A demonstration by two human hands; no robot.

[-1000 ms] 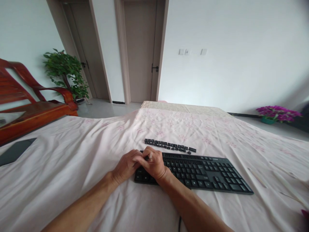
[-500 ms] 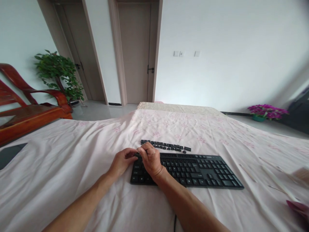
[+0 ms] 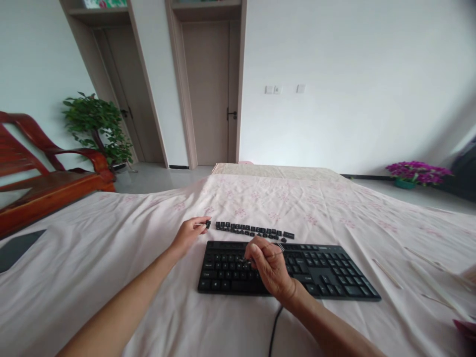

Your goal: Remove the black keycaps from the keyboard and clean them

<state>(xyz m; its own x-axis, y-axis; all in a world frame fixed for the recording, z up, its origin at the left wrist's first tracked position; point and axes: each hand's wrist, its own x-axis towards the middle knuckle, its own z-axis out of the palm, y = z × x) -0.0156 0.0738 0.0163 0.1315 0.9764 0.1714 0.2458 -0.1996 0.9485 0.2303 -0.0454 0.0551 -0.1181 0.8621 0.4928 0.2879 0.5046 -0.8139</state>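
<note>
1. Black plastic keycap (image 3: 208, 224) sits pinched between my left hand's (image 3: 189, 234) thumb and fingertips, just left of centre in the frame, at the left end of a row of loose keycaps (image 3: 253, 230) on the cloth.
2. That row runs rightward just above the keyboard (image 3: 327, 270), apart from its top edge.
3. My right hand (image 3: 269, 265) rests over the keyboard's middle, fingers curled together around a thin wire key puller (image 3: 277, 249) whose loop shows above my knuckles.
4. Below the keyboard, its cable (image 3: 274, 329) trails toward the bottom of the frame.
5. Everything lies on a pale pink flowered sheet (image 3: 111, 258).
6. Further out: a red wooden chair (image 3: 44, 173) at the left, a green plant (image 3: 98, 124) behind it, doors (image 3: 213, 94) at upper centre, purple flowers (image 3: 418, 173) at the right.
</note>
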